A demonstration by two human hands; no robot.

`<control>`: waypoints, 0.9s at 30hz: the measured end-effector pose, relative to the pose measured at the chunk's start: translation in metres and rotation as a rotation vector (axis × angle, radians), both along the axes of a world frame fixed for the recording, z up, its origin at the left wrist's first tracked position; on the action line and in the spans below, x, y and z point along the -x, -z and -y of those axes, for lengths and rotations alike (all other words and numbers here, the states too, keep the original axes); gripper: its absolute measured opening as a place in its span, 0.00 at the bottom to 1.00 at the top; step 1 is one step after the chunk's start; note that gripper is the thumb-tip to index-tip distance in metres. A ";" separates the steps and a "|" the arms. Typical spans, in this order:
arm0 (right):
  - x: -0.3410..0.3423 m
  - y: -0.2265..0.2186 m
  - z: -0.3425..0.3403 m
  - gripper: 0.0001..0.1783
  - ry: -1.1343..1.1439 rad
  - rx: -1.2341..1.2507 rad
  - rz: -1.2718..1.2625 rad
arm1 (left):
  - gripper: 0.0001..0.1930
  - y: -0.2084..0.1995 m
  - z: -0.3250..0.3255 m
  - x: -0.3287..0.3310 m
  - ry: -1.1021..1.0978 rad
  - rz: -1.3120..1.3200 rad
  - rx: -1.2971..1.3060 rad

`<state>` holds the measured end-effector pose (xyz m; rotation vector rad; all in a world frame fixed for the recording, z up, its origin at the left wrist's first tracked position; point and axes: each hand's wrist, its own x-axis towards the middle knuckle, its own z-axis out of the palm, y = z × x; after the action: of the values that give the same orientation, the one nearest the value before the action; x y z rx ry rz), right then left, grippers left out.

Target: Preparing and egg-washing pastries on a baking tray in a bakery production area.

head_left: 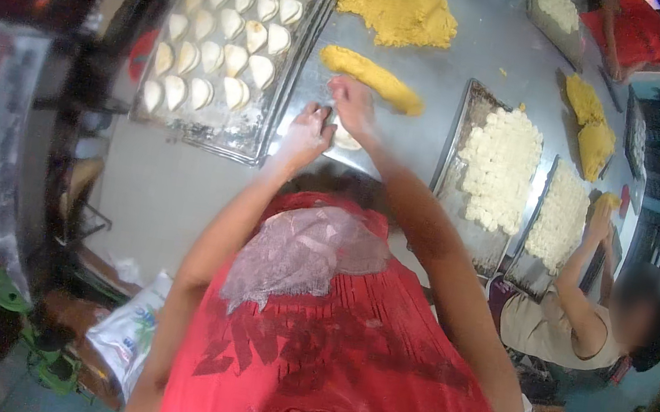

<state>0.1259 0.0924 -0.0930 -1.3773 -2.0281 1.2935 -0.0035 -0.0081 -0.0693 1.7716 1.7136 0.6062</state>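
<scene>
My left hand [310, 129] is over the near edge of the metal table, its fingers curled. What it holds, if anything, is too small to make out. My right hand [352, 105] is close beside it, fingers drawn together at the near side of a long roll of yellow filling [374, 79]; I cannot make out what is in them. A pale, flat piece of dough [346, 139] lies on the table under my right wrist. To the left, a baking tray [225, 137] bears rows of folded, half-round pastries [235, 60].
A big mound of yellow filling [398, 5] sits at the far side. To the right stand trays of pale dough pieces [499, 170] [559, 216] and more yellow filling [589, 125]. A co-worker [577, 324] handles yellow filling at the right; another person's arm [610, 35] reaches in at the far right.
</scene>
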 end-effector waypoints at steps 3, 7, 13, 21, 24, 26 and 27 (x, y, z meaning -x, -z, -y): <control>-0.046 0.011 0.031 0.22 -0.235 -0.760 0.382 | 0.27 0.007 -0.003 -0.005 -0.013 -0.030 -0.120; -0.088 -0.013 0.092 0.24 -0.230 -0.427 0.159 | 0.22 0.013 0.031 0.003 0.197 0.047 -0.299; -0.090 -0.022 0.086 0.17 -0.021 -0.467 0.049 | 0.16 -0.033 0.036 0.008 0.170 -0.034 -0.243; -0.052 -0.067 0.105 0.12 -0.142 0.220 0.083 | 0.13 -0.038 0.021 0.122 -0.921 0.105 -0.349; -0.038 -0.035 0.124 0.17 0.179 0.596 -0.431 | 0.21 -0.032 0.013 0.141 -0.553 -0.490 -0.197; -0.026 -0.038 0.124 0.18 0.228 0.716 -0.497 | 0.19 -0.026 0.015 0.136 -0.523 -0.411 -0.205; -0.017 -0.043 0.123 0.19 0.290 0.836 -0.572 | 0.17 -0.026 0.016 0.137 -0.478 -0.335 -0.214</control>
<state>0.1433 -0.0301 -0.0495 -1.2972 -0.8857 2.1842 -0.1405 -0.0239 -0.0432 1.6773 2.4179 0.7452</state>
